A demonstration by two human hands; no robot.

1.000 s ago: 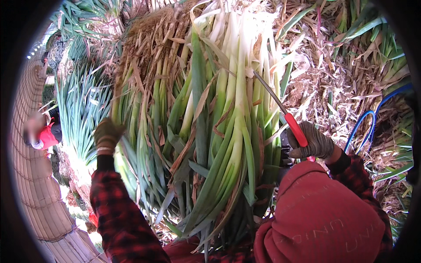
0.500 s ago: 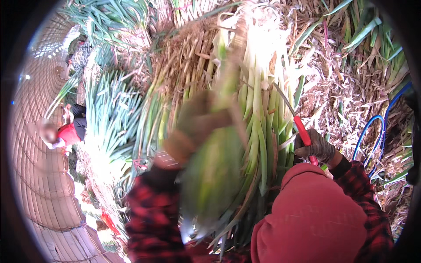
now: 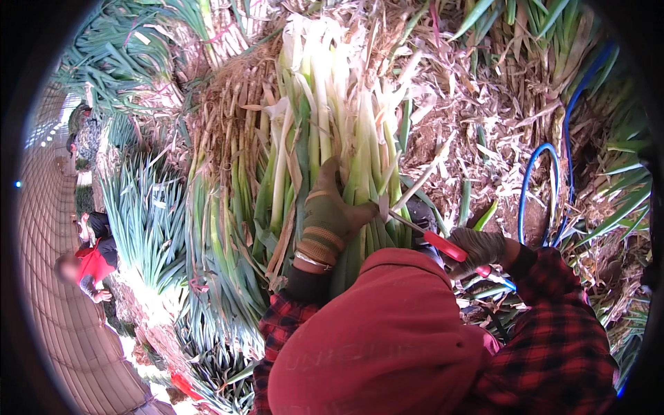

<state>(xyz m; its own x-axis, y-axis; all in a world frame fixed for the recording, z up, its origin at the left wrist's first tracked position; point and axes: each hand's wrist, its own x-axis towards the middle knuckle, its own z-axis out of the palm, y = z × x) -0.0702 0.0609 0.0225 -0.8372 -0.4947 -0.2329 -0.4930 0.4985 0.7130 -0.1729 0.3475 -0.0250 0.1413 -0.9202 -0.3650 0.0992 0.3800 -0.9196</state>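
A big bundle of green onions (image 3: 325, 138) with white stalks and green leaves lies in front of me, roots toward the top. My left hand (image 3: 330, 214), in a brown-green work glove, presses flat on the middle of the bundle. My right hand (image 3: 481, 250), gloved too, grips the red handle of a pair of shears (image 3: 432, 238), whose thin metal blades point left toward the stalks beside my left hand. My red hood (image 3: 380, 339) and plaid sleeves fill the lower part of the view.
Dry husks and straw (image 3: 477, 117) cover the ground at right, where a blue hose (image 3: 550, 187) loops. More bundled green onions (image 3: 149, 207) lie at left. A person in red (image 3: 90, 266) crouches far left beside a ribbed wall (image 3: 48, 325).
My left hand has come in from the bundle's left edge onto its middle. The shears in my right hand have dropped from upright to pointing left, low by the stalks.
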